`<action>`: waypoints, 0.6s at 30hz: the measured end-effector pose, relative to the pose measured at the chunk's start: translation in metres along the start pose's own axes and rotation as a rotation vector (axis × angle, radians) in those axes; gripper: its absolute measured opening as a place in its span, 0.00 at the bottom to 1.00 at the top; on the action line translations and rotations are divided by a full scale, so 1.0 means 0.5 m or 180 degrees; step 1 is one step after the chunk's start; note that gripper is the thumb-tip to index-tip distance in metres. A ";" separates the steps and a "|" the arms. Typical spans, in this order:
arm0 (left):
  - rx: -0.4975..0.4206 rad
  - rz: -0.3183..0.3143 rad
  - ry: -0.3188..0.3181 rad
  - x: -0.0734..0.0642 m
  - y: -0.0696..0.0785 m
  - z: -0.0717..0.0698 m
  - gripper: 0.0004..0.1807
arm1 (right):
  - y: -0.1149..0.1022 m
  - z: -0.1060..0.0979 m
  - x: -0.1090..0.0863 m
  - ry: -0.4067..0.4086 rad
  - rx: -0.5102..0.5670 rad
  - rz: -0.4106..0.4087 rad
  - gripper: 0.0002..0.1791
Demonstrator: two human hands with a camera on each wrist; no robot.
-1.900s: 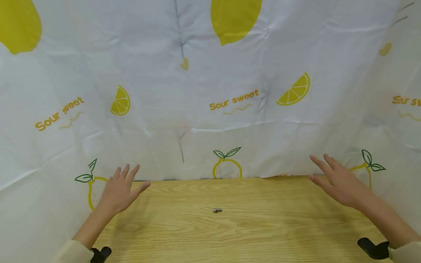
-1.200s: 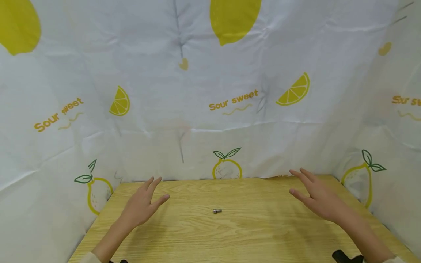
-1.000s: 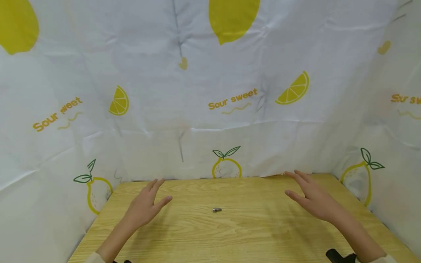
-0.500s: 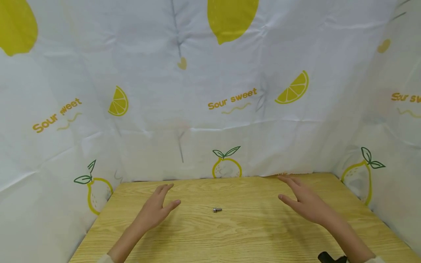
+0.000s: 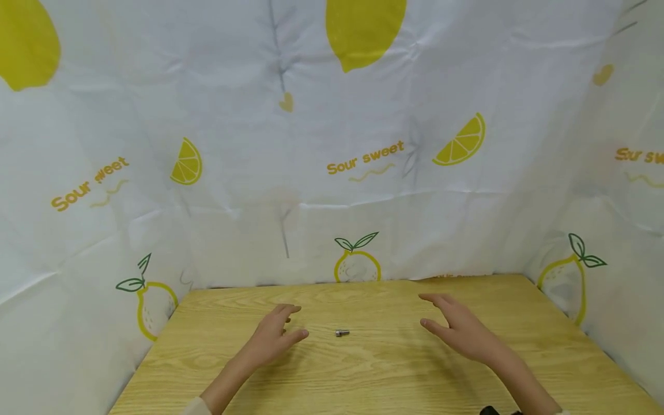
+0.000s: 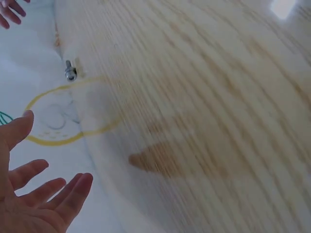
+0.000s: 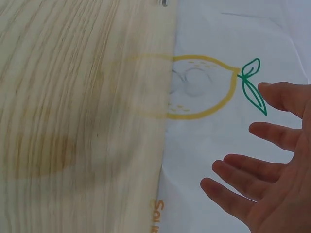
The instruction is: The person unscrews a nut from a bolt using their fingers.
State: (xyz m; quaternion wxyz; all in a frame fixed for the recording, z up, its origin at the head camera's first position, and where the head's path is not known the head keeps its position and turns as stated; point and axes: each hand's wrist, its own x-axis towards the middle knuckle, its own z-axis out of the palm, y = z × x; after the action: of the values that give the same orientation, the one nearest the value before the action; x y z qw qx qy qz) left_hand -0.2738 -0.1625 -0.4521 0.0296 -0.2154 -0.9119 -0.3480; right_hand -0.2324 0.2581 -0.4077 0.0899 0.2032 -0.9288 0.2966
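Note:
A small silver bolt (image 5: pixel 342 332) lies on its side on the wooden tabletop (image 5: pixel 363 380), its thicker head toward the left. To the left of it hovers my left hand (image 5: pixel 272 339), fingers loosely bent and thumb pointing at the bolt. My right hand (image 5: pixel 464 334) is farther off on the other side, thumb and fingers spread apart. Neither hand holds anything. In the left wrist view the bolt (image 6: pixel 70 72) shows beyond the spread left fingers (image 6: pixel 75 196). Only one end of the bolt (image 7: pixel 164 2) shows at the top edge of the right wrist view.
A white cloth (image 5: pixel 233 242) printed with lemons hangs behind the table and along both sides. Its lower edge meets the tabletop's back edge. A black wrist mount (image 5: pixel 490 410) shows below the right forearm.
Both hands have moved inward and nearer to the bolt from opposite sides, coming lower in the head view. The left fingers are more bent than before. The bolt has stayed in place.

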 end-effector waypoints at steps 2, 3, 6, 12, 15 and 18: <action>-0.0046 0.0073 -0.0092 0.007 0.002 0.011 0.33 | -0.002 0.010 0.003 -0.0051 0.0116 0.0041 0.30; -0.0069 0.0091 -0.0138 0.010 0.003 0.017 0.33 | -0.002 0.015 0.003 -0.0080 0.0173 0.0067 0.30; -0.0111 0.0089 -0.0254 0.018 0.006 0.035 0.32 | -0.004 0.029 0.007 -0.0161 0.0346 0.0115 0.30; -0.0033 0.0115 -0.0319 0.042 0.017 0.067 0.30 | -0.007 0.049 0.021 -0.0226 0.0471 0.0133 0.30; 0.0060 0.0153 -0.0324 0.056 0.022 0.081 0.28 | -0.009 0.055 0.028 -0.0267 0.0501 0.0107 0.30; 0.0104 0.0193 -0.0329 0.069 0.031 0.093 0.25 | -0.012 0.060 0.034 -0.0299 0.0519 0.0092 0.29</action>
State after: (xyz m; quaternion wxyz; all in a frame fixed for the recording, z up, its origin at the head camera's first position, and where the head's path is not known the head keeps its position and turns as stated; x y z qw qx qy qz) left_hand -0.2940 -0.1095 -0.4706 -0.0035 -0.2601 -0.9108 -0.3205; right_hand -0.2464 0.2303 -0.4239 0.0251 0.2100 -0.9076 0.3625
